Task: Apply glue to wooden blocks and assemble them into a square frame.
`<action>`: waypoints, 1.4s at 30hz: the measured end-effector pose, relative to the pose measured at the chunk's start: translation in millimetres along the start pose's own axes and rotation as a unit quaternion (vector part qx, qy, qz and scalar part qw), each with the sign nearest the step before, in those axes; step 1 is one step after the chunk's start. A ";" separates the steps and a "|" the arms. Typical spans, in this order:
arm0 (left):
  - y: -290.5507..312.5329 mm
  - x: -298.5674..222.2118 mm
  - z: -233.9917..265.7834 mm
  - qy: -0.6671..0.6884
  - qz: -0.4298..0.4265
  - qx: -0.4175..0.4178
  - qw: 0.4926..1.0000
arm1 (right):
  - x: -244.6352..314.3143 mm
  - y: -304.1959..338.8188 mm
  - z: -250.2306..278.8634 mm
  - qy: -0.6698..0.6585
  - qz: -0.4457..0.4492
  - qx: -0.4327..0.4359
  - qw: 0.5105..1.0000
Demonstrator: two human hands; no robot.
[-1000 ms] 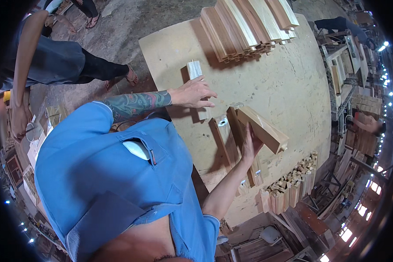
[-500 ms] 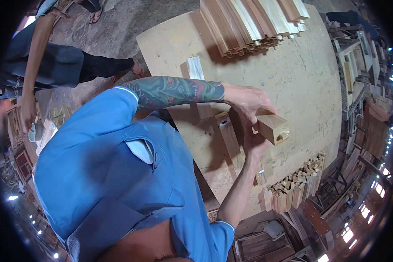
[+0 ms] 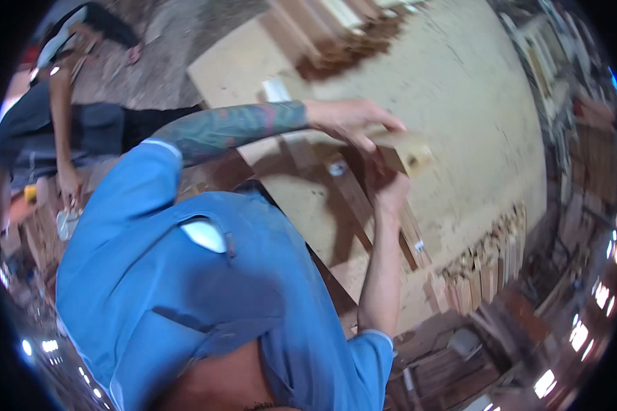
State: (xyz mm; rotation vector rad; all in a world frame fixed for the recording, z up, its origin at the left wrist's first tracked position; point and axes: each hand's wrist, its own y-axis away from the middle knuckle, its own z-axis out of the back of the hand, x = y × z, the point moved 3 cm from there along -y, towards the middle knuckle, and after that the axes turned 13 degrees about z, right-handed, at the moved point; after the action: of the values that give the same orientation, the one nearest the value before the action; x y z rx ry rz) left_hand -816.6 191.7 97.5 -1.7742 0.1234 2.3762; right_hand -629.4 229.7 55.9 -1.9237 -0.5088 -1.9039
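Observation:
A squared wooden post (image 3: 393, 155) is held up over the worktable, its end blurred with a dark spot on it. My left hand (image 3: 353, 122), on the tattooed arm, is closed round its far side. From the near side my right hand (image 3: 389, 192) grips the same post, its fingers partly hidden. Beneath my hands lies a wooden rail (image 3: 352, 195) with a slot near its end. Another wooden rail (image 3: 413, 236) lies partly behind my right forearm. A pale-ended wooden piece (image 3: 275, 90) shows beyond my left forearm.
The worktable (image 3: 473, 137) carries a stack of long wooden pieces (image 3: 322, 27) at its far side. Short wooden pieces (image 3: 483, 274) crowd its right edge. On the left stands a co-worker (image 3: 62, 130) in dark clothes. Timber and racks (image 3: 589, 157) fill the right side.
The whole view has swung and blurred. Both hands, still on the post, now appear higher and further left. The co-worker's lowered hand shows further right in the picture.

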 end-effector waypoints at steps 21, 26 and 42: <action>99.6 -54.1 -255.6 0.072 0.171 -0.171 0.968 | -73.4 229.4 416.7 -0.205 -0.166 -0.542 0.798; 64.1 -80.8 -306.7 0.018 0.106 -0.072 0.992 | -58.2 251.0 396.1 -0.034 -0.105 -0.509 0.854; 9.5 -85.0 -401.2 0.297 0.283 0.222 0.884 | 87.6 356.9 265.9 0.217 0.045 -0.256 0.941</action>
State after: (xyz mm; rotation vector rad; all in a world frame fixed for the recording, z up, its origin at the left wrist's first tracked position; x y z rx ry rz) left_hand -416.7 106.8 63.2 -2.3451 1.3078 1.7404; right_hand -217.5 57.2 135.6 -1.6637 0.2266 -2.4735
